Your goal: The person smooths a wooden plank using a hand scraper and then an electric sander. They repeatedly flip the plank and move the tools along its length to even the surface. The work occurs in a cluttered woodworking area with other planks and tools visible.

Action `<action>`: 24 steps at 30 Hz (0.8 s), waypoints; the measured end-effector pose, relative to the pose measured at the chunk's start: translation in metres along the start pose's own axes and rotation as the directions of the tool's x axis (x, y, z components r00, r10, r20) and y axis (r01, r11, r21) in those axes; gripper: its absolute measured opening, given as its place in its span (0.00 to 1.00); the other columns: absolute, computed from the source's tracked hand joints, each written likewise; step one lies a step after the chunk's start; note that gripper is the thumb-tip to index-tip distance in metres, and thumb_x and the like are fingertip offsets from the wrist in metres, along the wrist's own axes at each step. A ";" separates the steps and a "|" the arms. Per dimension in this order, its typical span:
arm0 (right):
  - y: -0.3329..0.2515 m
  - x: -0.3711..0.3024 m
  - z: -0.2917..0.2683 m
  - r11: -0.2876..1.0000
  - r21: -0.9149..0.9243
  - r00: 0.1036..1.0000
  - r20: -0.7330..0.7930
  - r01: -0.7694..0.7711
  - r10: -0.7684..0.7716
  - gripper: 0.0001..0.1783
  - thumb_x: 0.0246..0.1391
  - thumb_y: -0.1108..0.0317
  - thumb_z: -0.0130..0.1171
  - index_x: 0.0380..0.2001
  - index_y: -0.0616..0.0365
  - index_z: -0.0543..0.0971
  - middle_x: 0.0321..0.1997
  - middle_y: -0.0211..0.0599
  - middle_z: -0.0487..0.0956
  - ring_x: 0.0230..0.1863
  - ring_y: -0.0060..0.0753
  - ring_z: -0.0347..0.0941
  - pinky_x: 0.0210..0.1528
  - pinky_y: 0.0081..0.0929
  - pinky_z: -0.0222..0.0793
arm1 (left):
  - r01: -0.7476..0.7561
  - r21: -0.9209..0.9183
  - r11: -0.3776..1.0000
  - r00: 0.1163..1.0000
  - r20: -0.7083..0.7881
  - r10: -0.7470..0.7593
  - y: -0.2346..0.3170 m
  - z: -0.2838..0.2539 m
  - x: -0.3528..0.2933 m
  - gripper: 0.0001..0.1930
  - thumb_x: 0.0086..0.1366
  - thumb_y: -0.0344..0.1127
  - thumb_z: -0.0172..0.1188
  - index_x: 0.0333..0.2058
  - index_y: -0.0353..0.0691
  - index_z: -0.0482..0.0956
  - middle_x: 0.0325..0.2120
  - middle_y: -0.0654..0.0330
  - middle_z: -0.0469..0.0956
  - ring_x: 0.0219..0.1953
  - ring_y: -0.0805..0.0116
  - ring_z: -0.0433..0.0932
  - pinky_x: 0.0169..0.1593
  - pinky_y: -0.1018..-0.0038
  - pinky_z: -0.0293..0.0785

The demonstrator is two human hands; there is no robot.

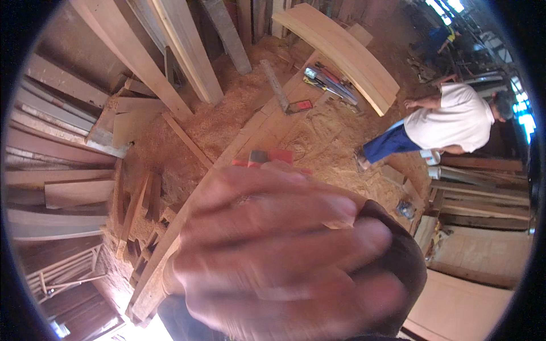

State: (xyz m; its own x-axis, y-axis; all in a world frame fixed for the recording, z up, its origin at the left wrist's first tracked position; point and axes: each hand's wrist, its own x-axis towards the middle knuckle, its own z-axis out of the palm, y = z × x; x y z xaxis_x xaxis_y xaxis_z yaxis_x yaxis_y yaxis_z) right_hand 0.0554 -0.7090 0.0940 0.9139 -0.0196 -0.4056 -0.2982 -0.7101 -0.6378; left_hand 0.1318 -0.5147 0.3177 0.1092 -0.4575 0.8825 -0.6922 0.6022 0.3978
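Observation:
My left hand (273,256) fills the lower middle, very close and smeared by motion. Its back faces me and the fingers stretch toward the right, with nothing visible in them. Just beyond it, a red and grey object (273,156) rests on a long wooden board (227,156); the hand hides much of it, and its kind is unclear. A dark rounded shape (406,256) shows behind the fingertips, perhaps clothing. My right hand is out of sight.
Wood shavings (318,142) cover the floor. Hand tools (330,82) lie beside a curved plank (341,51) at the back. A person in a white shirt (449,119) stands at the right. Boards (62,170) line the left; more timber (483,199) lies at the right.

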 end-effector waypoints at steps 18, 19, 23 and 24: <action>-0.015 -0.001 0.060 0.998 -0.046 0.975 -0.219 0.033 -0.043 0.39 0.64 0.32 0.56 0.27 0.64 0.84 0.26 0.60 0.83 0.32 0.64 0.84 0.40 0.57 0.78 | -0.226 -0.220 0.949 0.963 0.098 0.252 0.087 0.026 -0.032 0.17 0.70 0.35 0.65 0.56 0.38 0.81 0.39 0.51 0.88 0.42 0.55 0.87 0.50 0.60 0.79; -0.010 0.002 0.065 0.999 -0.036 0.972 -0.231 0.028 -0.035 0.39 0.64 0.32 0.56 0.28 0.64 0.84 0.26 0.61 0.83 0.33 0.64 0.84 0.40 0.56 0.78 | -0.226 -0.219 0.949 0.963 0.095 0.252 0.085 0.026 -0.036 0.17 0.70 0.35 0.65 0.56 0.37 0.81 0.39 0.51 0.87 0.42 0.55 0.87 0.50 0.60 0.79; -0.029 -0.003 0.056 0.992 -0.116 0.991 -0.134 -0.042 0.026 0.39 0.63 0.32 0.56 0.30 0.65 0.85 0.29 0.62 0.84 0.34 0.62 0.85 0.41 0.55 0.79 | -0.218 -0.121 0.968 0.972 0.060 0.227 0.085 0.017 -0.037 0.17 0.70 0.35 0.65 0.55 0.36 0.81 0.38 0.51 0.87 0.41 0.56 0.87 0.50 0.62 0.79; -0.031 -0.004 0.055 0.990 -0.130 0.992 -0.123 -0.056 0.040 0.39 0.63 0.32 0.56 0.31 0.65 0.86 0.30 0.62 0.84 0.35 0.62 0.85 0.41 0.54 0.79 | -0.213 -0.110 0.971 0.974 0.048 0.219 0.084 0.016 -0.038 0.17 0.70 0.35 0.65 0.55 0.36 0.81 0.38 0.51 0.87 0.41 0.56 0.87 0.50 0.62 0.79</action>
State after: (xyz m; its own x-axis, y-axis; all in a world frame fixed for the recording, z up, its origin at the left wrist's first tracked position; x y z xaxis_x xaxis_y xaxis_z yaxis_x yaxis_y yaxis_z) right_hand 0.0455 -0.6481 0.0791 0.9282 -0.1346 -0.3468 -0.3106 -0.7935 -0.5233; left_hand 0.0583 -0.4574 0.3135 -0.0795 -0.3450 0.9352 -0.6171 0.7539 0.2256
